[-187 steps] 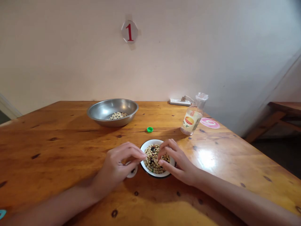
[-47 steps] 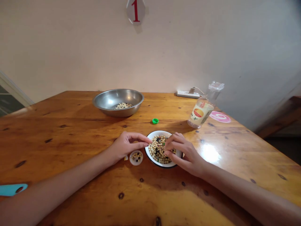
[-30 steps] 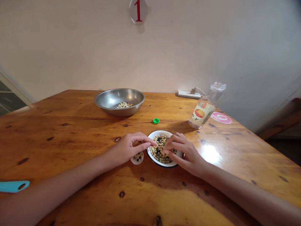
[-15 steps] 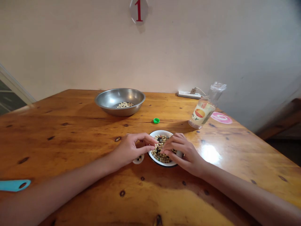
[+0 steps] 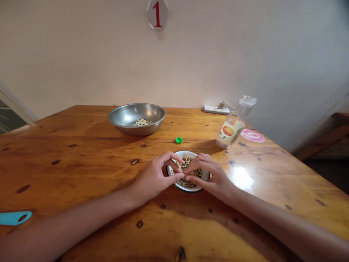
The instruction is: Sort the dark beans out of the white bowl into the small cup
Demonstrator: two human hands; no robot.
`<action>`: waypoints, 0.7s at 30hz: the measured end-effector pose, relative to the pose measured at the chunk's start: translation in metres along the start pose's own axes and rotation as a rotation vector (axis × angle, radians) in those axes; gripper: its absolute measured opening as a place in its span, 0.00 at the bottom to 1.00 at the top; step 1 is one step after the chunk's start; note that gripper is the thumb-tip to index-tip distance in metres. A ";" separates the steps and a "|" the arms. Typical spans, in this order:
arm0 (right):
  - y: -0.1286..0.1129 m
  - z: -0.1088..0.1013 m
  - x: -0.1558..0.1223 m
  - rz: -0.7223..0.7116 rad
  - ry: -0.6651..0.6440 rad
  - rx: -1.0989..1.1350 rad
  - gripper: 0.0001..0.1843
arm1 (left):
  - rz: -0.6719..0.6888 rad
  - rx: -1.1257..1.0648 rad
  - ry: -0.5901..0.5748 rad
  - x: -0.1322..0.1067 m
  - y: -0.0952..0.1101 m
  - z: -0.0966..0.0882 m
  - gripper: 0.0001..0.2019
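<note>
Head-worn view, angled down at enamel bowl (image 5: 189, 153)

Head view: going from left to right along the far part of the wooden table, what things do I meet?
round steel bowl → small green plastic bottle cap → clear glass jar with a yellow label → round pink sticker

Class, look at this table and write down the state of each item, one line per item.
Left hand: fingers curled over the bowl's rim.
Right hand: fingers curled over the bowl.
White enamel bowl: filled with pale beans.
Steel bowl: holding a small heap of seeds.
Green bottle cap: lying on the table.
Glass bottle: upright, labelled.
</note>
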State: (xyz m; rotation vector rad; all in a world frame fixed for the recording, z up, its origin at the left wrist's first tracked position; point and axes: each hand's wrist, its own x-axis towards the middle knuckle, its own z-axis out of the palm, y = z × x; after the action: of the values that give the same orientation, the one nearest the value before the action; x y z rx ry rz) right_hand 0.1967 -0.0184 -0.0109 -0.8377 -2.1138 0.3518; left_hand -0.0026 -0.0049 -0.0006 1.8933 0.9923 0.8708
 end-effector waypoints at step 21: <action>0.001 -0.001 0.000 -0.056 -0.051 -0.099 0.08 | 0.086 0.090 -0.005 -0.004 0.006 -0.018 0.07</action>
State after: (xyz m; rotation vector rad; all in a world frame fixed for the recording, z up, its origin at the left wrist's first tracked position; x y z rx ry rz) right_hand 0.1984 -0.0180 -0.0109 -0.8325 -2.2125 0.2425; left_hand -0.0173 -0.0043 0.0120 2.0263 0.9678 0.8831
